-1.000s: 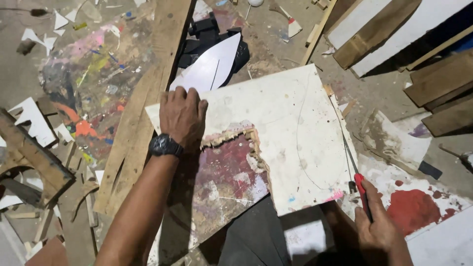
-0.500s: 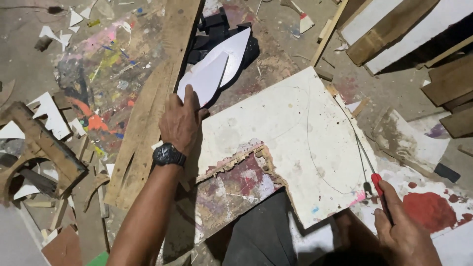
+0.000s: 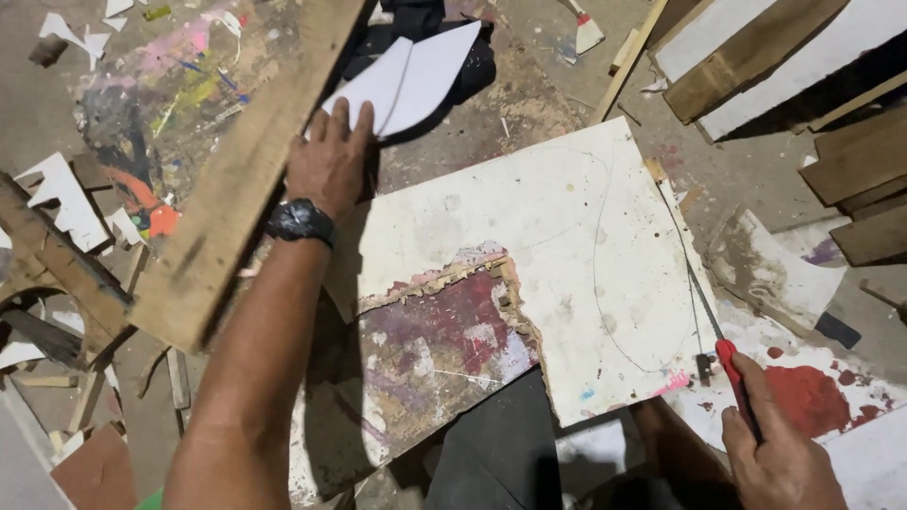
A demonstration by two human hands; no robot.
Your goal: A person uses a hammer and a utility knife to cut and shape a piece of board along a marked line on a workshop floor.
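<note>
Paint-stained concrete floor (image 3: 529, 94) carries the work, strewn with white offcuts (image 3: 66, 203), timber scraps and a long rough wooden plank (image 3: 246, 161) lying diagonally at the left; stacked boards (image 3: 756, 47) lie at the upper right. White board (image 3: 548, 274), roughly square, lies flat at centre, with a thin curved pencil line on its face and a torn lower-left part exposing a reddish, mottled layer edged with ragged fibre. Left hand (image 3: 329, 165), wearing a black wristwatch (image 3: 300, 222), rests with fingers spread just beyond the board's upper-left corner, fingertips touching a white leaf-shaped cutout (image 3: 416, 76) that lies on dark cloth. Right hand (image 3: 779, 463) is closed around the red handle of a thin-bladed saw (image 3: 727, 364), whose blade runs along the board's right edge. Red paint patch (image 3: 808, 397) marks the white sheet just beside that hand. Compared with half a second ago, the left hand has moved off the board's corner toward the cutout, while the right hand keeps its grip on the saw at the same edge.
</note>
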